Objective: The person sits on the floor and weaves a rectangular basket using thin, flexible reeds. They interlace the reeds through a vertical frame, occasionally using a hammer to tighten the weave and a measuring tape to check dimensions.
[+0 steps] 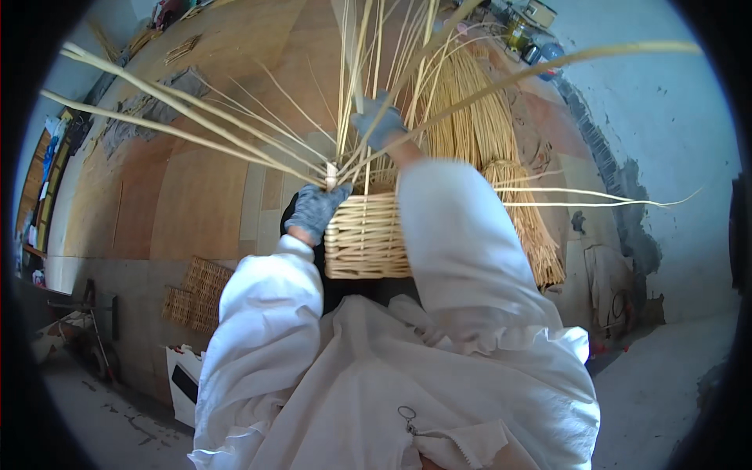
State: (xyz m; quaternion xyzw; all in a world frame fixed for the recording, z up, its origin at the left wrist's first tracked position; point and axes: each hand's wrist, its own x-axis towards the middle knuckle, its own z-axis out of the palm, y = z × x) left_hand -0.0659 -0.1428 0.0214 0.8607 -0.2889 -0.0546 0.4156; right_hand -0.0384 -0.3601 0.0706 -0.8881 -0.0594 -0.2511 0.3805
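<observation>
A half-woven wicker basket [366, 239] of pale willow sits in front of my lap, with long loose rods fanning up and outward from its far rim. My left hand [317, 211], in a grey glove, is closed on the basket's left rim corner where several rods meet. Beyond the rim, my right hand [378, 121], gloved too, is closed among the upright rods; it appears to grip one, though its fingers are partly hidden and slightly blurred. One thick willow rod [595, 53] sweeps far to the right. Other rods [141, 77] stretch to the upper left. My right sleeve covers the basket's right part.
A large bundle of willow rods [478, 110] lies on the floor to the right. Finished-looking woven panels [205, 290] lie at left, near a wheeled cart [90, 329]. Dark cloth [153, 113] is spread at far left. Bottles [551, 55] stand by the right wall.
</observation>
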